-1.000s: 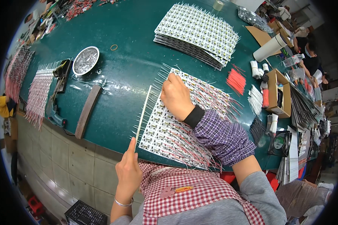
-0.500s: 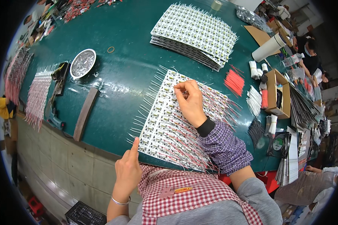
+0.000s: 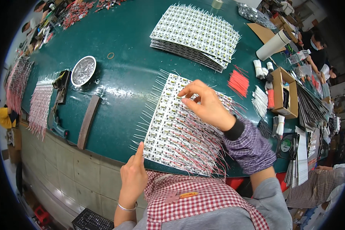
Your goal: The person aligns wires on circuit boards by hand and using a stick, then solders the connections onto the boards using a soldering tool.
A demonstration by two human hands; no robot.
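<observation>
A white circuit-board panel [image 3: 166,128], bearing rows of components and fitted with red, black and white lead wires, is lying flat on the green table [image 3: 120,63], near its front edge. The panel is extending beneath the right hand [image 3: 209,105] and to the upper right of the left hand [image 3: 134,174].

The left hand is extending its index finger onto the panel's lower-left corner, while the other fingers are curling inward; whether the thumb is gripping anything cannot be determined. The right hand is hovering above the upper part of the panel, with thumb and index fingertips curving close together; whether they are touching the panel or pinching a fine wire cannot be determined.

A stack of similar panels [image 3: 195,36] is standing beyond the right hand. Loose red wires [image 3: 238,82] are lying to its upper right.
</observation>
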